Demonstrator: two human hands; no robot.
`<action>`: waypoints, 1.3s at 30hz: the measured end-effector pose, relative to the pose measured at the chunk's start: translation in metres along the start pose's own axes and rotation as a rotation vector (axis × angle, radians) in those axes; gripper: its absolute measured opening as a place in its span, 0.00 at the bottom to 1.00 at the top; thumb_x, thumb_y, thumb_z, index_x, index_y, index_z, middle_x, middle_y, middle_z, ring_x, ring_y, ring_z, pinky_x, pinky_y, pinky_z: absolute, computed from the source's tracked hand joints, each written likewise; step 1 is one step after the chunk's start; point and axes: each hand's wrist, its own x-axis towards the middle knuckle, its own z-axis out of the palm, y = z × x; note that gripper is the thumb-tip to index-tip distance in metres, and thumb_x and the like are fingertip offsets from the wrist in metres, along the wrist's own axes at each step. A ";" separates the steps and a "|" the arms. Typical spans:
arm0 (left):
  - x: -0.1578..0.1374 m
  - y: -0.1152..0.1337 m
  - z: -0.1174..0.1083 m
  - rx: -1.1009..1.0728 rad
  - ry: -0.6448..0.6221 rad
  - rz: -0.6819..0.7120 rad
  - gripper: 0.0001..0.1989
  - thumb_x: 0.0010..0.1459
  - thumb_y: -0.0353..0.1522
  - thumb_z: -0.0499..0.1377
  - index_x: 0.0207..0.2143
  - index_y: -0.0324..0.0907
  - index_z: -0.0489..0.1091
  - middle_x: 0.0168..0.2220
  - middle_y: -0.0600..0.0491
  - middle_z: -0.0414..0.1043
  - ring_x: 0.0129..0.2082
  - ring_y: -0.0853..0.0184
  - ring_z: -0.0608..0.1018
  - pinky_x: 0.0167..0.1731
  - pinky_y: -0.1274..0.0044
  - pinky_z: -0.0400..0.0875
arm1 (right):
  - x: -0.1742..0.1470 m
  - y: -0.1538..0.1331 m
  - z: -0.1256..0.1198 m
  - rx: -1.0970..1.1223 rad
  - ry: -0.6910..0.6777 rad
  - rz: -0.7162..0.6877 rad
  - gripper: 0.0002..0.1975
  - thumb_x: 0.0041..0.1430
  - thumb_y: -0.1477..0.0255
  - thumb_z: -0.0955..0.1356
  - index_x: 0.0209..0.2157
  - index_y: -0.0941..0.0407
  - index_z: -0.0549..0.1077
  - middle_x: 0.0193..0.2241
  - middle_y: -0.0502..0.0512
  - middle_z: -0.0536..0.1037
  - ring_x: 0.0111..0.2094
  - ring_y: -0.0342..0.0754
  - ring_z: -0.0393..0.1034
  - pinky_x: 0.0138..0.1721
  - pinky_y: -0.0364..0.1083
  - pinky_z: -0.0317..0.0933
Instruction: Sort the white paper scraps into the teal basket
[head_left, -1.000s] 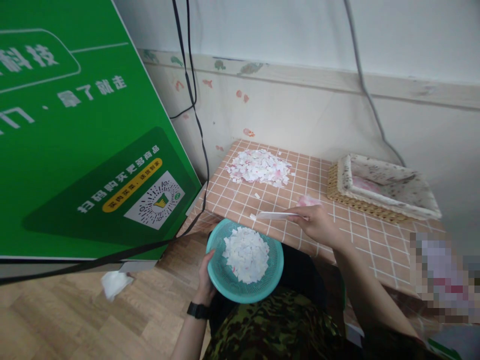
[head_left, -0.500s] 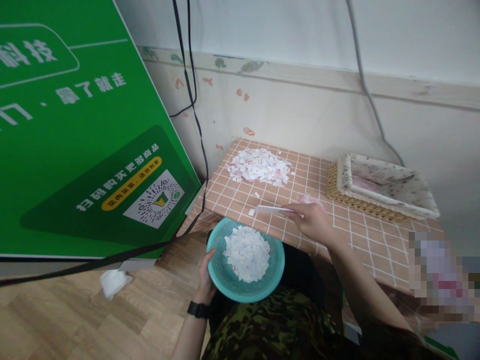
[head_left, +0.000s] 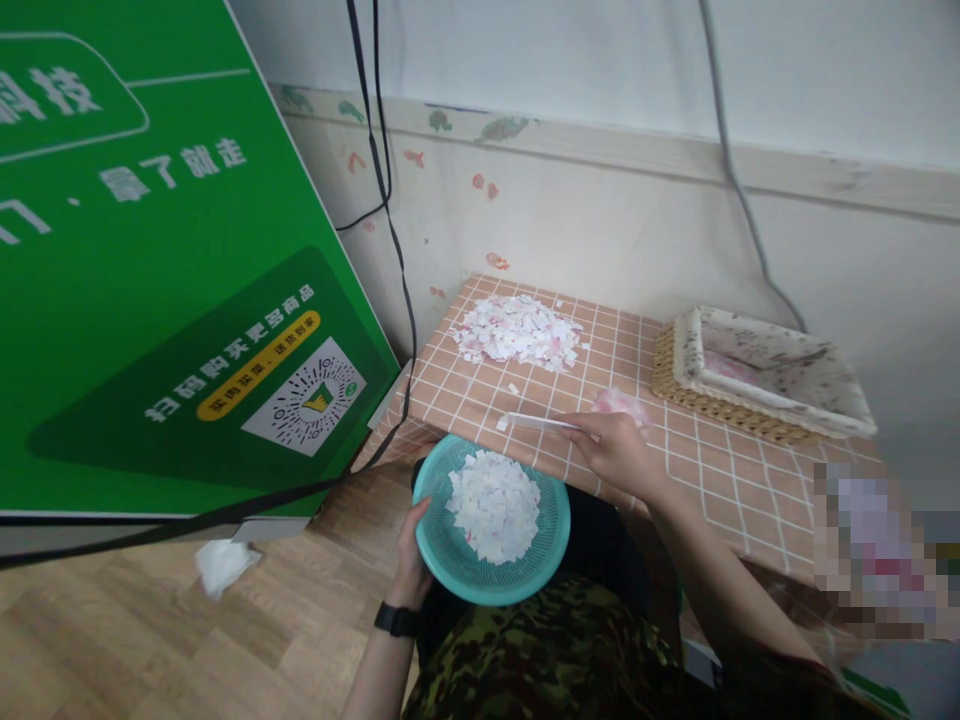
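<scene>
My left hand [head_left: 415, 548] grips the left rim of a teal colander [head_left: 555, 545], which sits just below the table's front edge. Many small white paper scraps [head_left: 495, 505] lie heaped inside it. My right hand [head_left: 616, 450] is closed on one end of a thin, flat white strip [head_left: 536, 421], held low over the table. The strip's far tip touches or overlaps a loose paper scrap [head_left: 502, 424] near the edge; I cannot tell which. Farther back lies a pile of white and pinkish paper scraps [head_left: 517, 332]. Beside my right hand is a pink, crumpled translucent clump [head_left: 621, 404].
A lined wicker basket [head_left: 750, 415] stands at the right of the checked tablecloth [head_left: 720, 480]. To the left rises a green printed panel [head_left: 187, 250], with a black cable [head_left: 409, 330] hanging before it. A white crumpled item [head_left: 225, 565] lies on the floor.
My right hand and the strip have shifted slightly, bringing the strip's tip to the loose scrap near the edge. More of the pink clump now shows. The colander stays put.
</scene>
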 end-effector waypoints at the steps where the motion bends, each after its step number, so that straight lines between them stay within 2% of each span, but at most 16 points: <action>1: 0.000 0.000 0.000 -0.003 -0.003 0.000 0.10 0.44 0.34 0.65 0.30 0.37 0.77 0.27 0.50 0.79 0.26 0.63 0.78 0.33 0.72 0.72 | -0.001 0.001 -0.002 -0.043 0.005 -0.011 0.12 0.60 0.74 0.63 0.38 0.56 0.77 0.31 0.54 0.81 0.27 0.45 0.73 0.28 0.42 0.61; 5: -0.001 0.001 0.002 -0.005 -0.009 -0.011 0.08 0.45 0.34 0.64 0.28 0.37 0.77 0.26 0.50 0.79 0.25 0.63 0.77 0.31 0.73 0.72 | -0.004 0.001 -0.012 -0.188 0.052 -0.037 0.12 0.59 0.76 0.62 0.39 0.56 0.77 0.30 0.56 0.80 0.28 0.47 0.73 0.29 0.43 0.61; 11: -0.002 0.001 0.005 0.008 0.008 0.014 0.09 0.43 0.34 0.65 0.28 0.38 0.77 0.26 0.50 0.79 0.26 0.62 0.78 0.33 0.71 0.72 | -0.011 -0.023 0.000 -0.029 -0.023 -0.139 0.17 0.57 0.81 0.61 0.46 0.57 0.72 0.40 0.57 0.79 0.35 0.47 0.75 0.35 0.44 0.66; 16: -0.002 0.001 0.003 0.017 0.027 0.012 0.09 0.42 0.34 0.66 0.27 0.38 0.77 0.25 0.51 0.78 0.25 0.62 0.78 0.32 0.70 0.73 | -0.022 -0.025 0.009 -0.107 -0.030 -0.110 0.21 0.52 0.84 0.61 0.48 0.58 0.69 0.43 0.60 0.78 0.38 0.50 0.74 0.37 0.46 0.68; 22: 0.001 -0.001 0.000 0.034 0.023 0.022 0.09 0.43 0.34 0.65 0.28 0.38 0.77 0.26 0.50 0.79 0.26 0.62 0.78 0.33 0.70 0.73 | -0.034 -0.025 -0.006 -0.262 -0.077 -0.084 0.21 0.52 0.84 0.60 0.48 0.60 0.70 0.41 0.61 0.78 0.36 0.51 0.74 0.35 0.48 0.67; 27: 0.001 -0.002 0.001 0.029 0.028 0.010 0.08 0.43 0.34 0.65 0.27 0.39 0.77 0.26 0.51 0.79 0.26 0.62 0.78 0.33 0.70 0.73 | -0.041 -0.025 -0.014 -0.275 -0.094 -0.077 0.21 0.53 0.85 0.59 0.48 0.60 0.70 0.41 0.60 0.78 0.37 0.51 0.74 0.35 0.47 0.67; 35: -0.002 -0.001 0.004 0.019 0.046 -0.013 0.08 0.43 0.33 0.64 0.26 0.38 0.77 0.27 0.50 0.79 0.29 0.60 0.79 0.36 0.70 0.72 | -0.057 -0.011 -0.020 -0.241 0.073 0.076 0.15 0.59 0.78 0.61 0.45 0.57 0.73 0.38 0.58 0.80 0.35 0.50 0.76 0.34 0.47 0.69; 39: -0.003 -0.002 0.005 0.042 0.030 -0.025 0.10 0.44 0.34 0.64 0.30 0.38 0.77 0.30 0.49 0.79 0.30 0.59 0.79 0.37 0.68 0.72 | -0.068 -0.002 -0.017 -0.205 0.220 0.132 0.13 0.60 0.75 0.62 0.45 0.55 0.73 0.38 0.57 0.80 0.35 0.50 0.76 0.33 0.46 0.69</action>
